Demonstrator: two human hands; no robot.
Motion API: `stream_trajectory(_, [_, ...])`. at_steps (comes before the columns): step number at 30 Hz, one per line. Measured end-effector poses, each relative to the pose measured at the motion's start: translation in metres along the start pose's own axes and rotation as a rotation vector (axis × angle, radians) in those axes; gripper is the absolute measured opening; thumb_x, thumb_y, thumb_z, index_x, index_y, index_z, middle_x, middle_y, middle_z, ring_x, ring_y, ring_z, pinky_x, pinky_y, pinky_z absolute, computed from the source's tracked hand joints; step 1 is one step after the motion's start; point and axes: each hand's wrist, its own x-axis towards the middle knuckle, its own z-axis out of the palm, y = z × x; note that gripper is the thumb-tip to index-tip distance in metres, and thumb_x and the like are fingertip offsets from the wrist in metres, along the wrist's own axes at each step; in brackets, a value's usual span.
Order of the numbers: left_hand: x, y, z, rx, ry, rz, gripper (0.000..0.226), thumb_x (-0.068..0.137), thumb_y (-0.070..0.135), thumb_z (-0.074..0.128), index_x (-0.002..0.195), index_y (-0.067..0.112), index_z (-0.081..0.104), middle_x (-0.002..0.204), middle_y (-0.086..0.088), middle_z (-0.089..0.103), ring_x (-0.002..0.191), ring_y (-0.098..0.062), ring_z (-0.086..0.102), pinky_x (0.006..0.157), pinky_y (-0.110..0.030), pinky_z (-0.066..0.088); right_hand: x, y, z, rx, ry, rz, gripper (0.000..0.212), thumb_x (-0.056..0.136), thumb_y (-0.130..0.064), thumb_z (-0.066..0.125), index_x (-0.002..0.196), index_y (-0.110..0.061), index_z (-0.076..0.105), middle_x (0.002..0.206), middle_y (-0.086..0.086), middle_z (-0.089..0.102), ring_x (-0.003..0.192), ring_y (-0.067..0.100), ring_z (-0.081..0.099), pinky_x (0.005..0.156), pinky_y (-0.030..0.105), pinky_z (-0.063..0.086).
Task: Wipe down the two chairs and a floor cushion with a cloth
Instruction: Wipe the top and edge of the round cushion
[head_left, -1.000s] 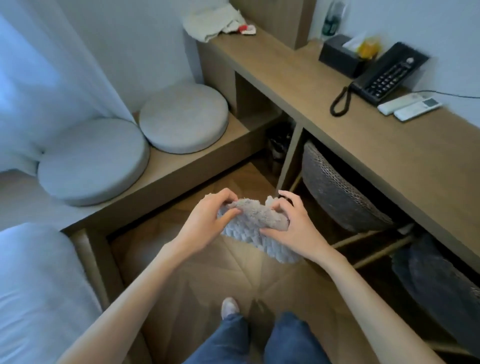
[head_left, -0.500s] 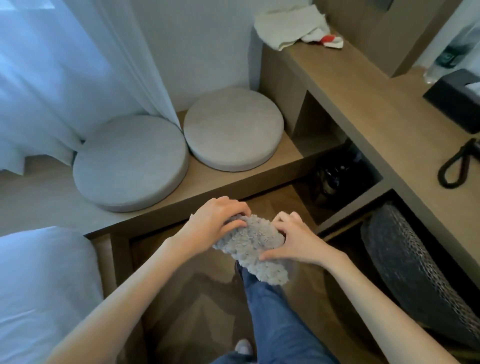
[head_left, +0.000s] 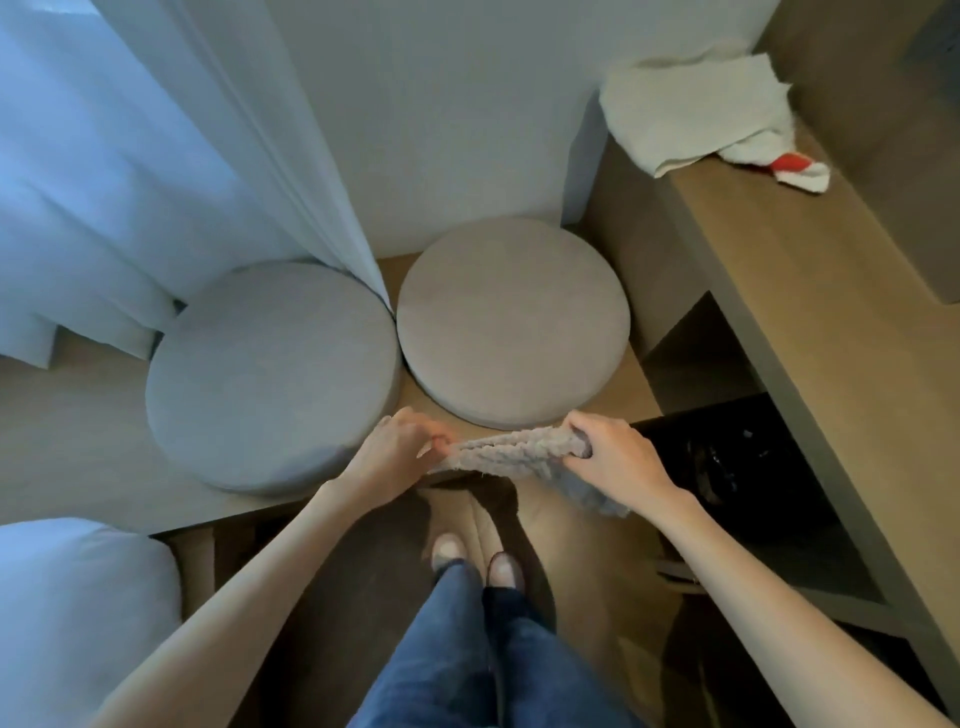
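Found low wooden platform (head_left: 638, 387) carrying left cushion (head_left: 270, 374) and right cushion (head_left: 511, 322), round, grey, just beside each other. Noted fluffy grey cloth (head_left: 514, 452) held stretched over platform's front edge, before right cushion. Recorded left hand (head_left: 395, 457) pinching one end, right hand (head_left: 615, 460) gripping the other.

There are two round grey cushions (head_left: 272, 374) (head_left: 511, 322), one fluffy grey cloth (head_left: 514, 452), two hands (head_left: 400, 452) (head_left: 613, 452), one white towel (head_left: 696, 114), one curtain (head_left: 130, 156) and two shoes (head_left: 448, 551) (head_left: 503, 569).
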Motion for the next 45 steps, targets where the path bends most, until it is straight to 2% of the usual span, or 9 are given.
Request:
stream_trajectory(3, [0.045,-0.017,0.002,-0.027,-0.104,-0.091,0.019,0.098,0.024,0.049,0.107,0.017,0.064,0.111,0.004,0.058,0.104,-0.016,0.053,0.086,-0.027,0.041,0.044,0.009,-0.006,-0.022,0.007,0.046,0.01,0.09,-0.031,0.064,0.088,-0.029,0.054,0.082,-0.012,0.06,0.075,0.006,0.06,0.058,0.018,0.042])
stream_trajectory(10, [0.142,-0.043,0.013,-0.447,-0.167,-0.264,0.011,0.101,0.016,0.038,0.097,0.01,0.045,0.063,0.004,0.049,0.051,-0.008,0.046,0.052,-0.026,0.041,0.142,0.042,-0.008,0.208,0.031,0.34,0.023,0.086,-0.037,0.067,0.077,-0.021,0.054,0.071,-0.003,0.06,0.07,0.012,0.061,0.054,0.023,0.041])
stream_trajectory(13, [0.185,-0.048,0.025,-0.774,-0.212,-0.309,0.039,0.098,0.004,0.04,0.062,0.009,0.056,0.051,0.012,0.042,0.047,0.0,0.04,0.053,-0.012,0.036,0.179,0.06,-0.003,0.295,0.062,0.454,0.018,0.086,-0.031,0.069,0.085,-0.018,0.056,0.08,-0.001,0.062,0.081,0.016,0.062,0.065,0.026,0.045])
stream_trajectory(17, [0.235,-0.044,0.056,-1.016,-0.132,-0.592,0.019,0.102,0.021,0.041,0.086,0.017,0.049,0.082,-0.004,0.051,0.073,-0.011,0.049,0.065,-0.022,0.042,0.229,0.073,-0.003,0.298,0.221,0.562,0.019,0.085,-0.027,0.068,0.096,-0.017,0.056,0.086,-0.001,0.062,0.082,0.02,0.063,0.064,0.03,0.048])
stream_trajectory(22, [0.281,-0.043,0.099,-1.457,-0.149,-0.756,0.026,0.103,0.021,0.041,0.128,0.016,0.042,0.125,-0.008,0.054,0.115,-0.024,0.056,0.096,-0.036,0.044,0.282,0.085,0.013,0.246,0.356,0.368,0.026,0.086,-0.029,0.069,0.103,-0.026,0.049,0.098,-0.007,0.06,0.082,0.008,0.059,0.059,0.022,0.048])
stream_trajectory(26, [0.269,-0.067,0.138,-1.369,-0.144,-0.89,0.037,0.103,0.019,0.041,0.14,0.014,0.039,0.134,-0.003,0.048,0.115,-0.02,0.05,0.09,-0.029,0.039,0.301,0.109,0.059,0.222,-0.194,0.334,0.03,0.092,-0.045,0.058,0.114,-0.025,0.062,0.117,-0.004,0.063,0.106,0.015,0.058,0.089,0.039,0.05])
stream_trajectory(33, [0.254,-0.11,0.165,-1.009,0.083,-0.912,0.033,0.101,0.011,0.042,0.133,0.014,0.048,0.137,-0.002,0.051,0.112,-0.009,0.048,0.091,-0.024,0.038,0.332,0.145,0.113,0.095,0.22,0.211,0.03,0.095,-0.02,0.055,0.124,-0.019,0.06,0.144,0.006,0.041,0.131,0.025,0.033,0.101,0.037,0.04])
stream_trajectory(39, [0.31,-0.11,0.176,-0.779,0.145,-0.802,0.039,0.101,0.013,0.039,0.139,0.022,0.044,0.145,0.0,0.042,0.126,-0.013,0.042,0.097,-0.025,0.035,0.365,0.197,0.137,-0.205,-0.212,0.139,0.086,0.079,-0.05,0.07,0.148,-0.035,0.022,0.159,0.001,0.001,0.14,0.039,0.003,0.111,0.051,0.025])
stream_trajectory(45, [0.356,-0.117,0.183,-0.521,0.109,-0.751,0.049,0.099,0.009,0.043,0.145,0.024,0.038,0.158,-0.007,0.02,0.145,-0.031,0.015,0.117,-0.041,0.015,0.367,0.218,0.145,-0.19,-0.03,-0.03,0.065,0.07,-0.023,0.083,0.129,-0.021,0.056,0.138,0.015,0.04,0.109,0.039,0.036,0.088,0.051,0.05])
